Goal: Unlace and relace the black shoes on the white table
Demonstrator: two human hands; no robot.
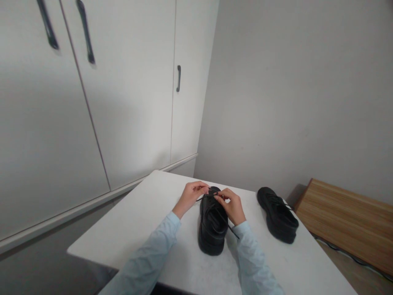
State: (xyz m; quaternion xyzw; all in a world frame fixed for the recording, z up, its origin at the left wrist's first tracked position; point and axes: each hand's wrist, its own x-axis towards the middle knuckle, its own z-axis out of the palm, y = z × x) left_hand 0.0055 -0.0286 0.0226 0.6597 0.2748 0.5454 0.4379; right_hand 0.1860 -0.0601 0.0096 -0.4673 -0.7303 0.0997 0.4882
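A black lace-up shoe (pixel 211 235) stands on the white table with its heel toward me and its toe pointing away. Over its front, both hands pinch the black shoelace (pixel 233 232). My left hand (pixel 193 195) grips a part of the lace between thumb and fingers, to the left of the shoe's toe. On the other side, my right hand (pixel 231 205) pinches another part of it, close above the shoe. One loose lace end hangs down to the right, by my right wrist. The finer path of the lace between my fingers is too small to make out.
A second black shoe (pixel 281 223) stands on the table (pixel 135 221) to the right, near its edge. White cupboard doors (pixel 132 90) with dark handles rise on the left. Beyond the table's right side is a wood-grain panel (pixel 346 221), with a cable (pixel 350 256) along it.
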